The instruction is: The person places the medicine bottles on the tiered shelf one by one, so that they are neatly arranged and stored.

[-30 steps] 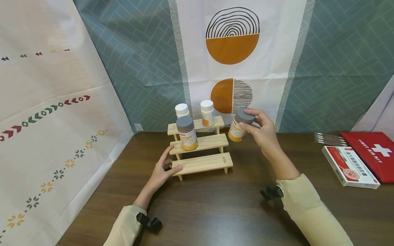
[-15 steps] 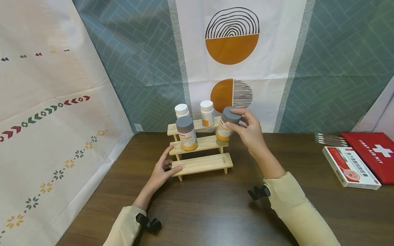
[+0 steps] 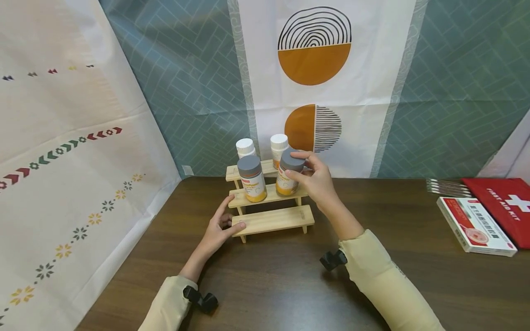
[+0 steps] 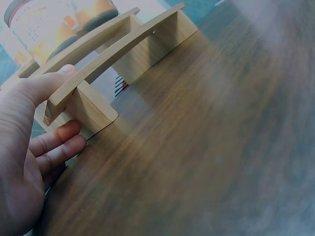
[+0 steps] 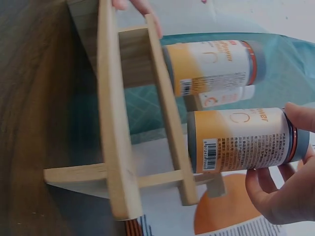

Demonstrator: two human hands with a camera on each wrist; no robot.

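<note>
A three-step wooden stand (image 3: 273, 220) sits on the table. My left hand (image 3: 216, 229) grips its left end, thumb (image 4: 51, 83) over the lowest step and fingers at the side below. By its grey lid my right hand (image 3: 322, 185) holds a supplement bottle (image 3: 286, 183) upright at the right part of the middle step. Whether its base touches the wood I cannot tell. A matching grey-capped bottle (image 3: 254, 185) stands to its left on that step. Two white-capped bottles, one at left (image 3: 246, 148) and another (image 3: 279, 143), stand on the top step, partly hidden.
At the right of the dark wooden table (image 3: 265, 285) lie a white and red medicine box (image 3: 476, 226), a red first aid pouch (image 3: 503, 202) and a pack of swabs (image 3: 448, 187). A patterned cloth (image 3: 314, 92) hangs behind the stand.
My right hand has carried the grey-capped bottle left, from beside the stand to the middle step beside its twin. My left hand has stayed on the stand.
</note>
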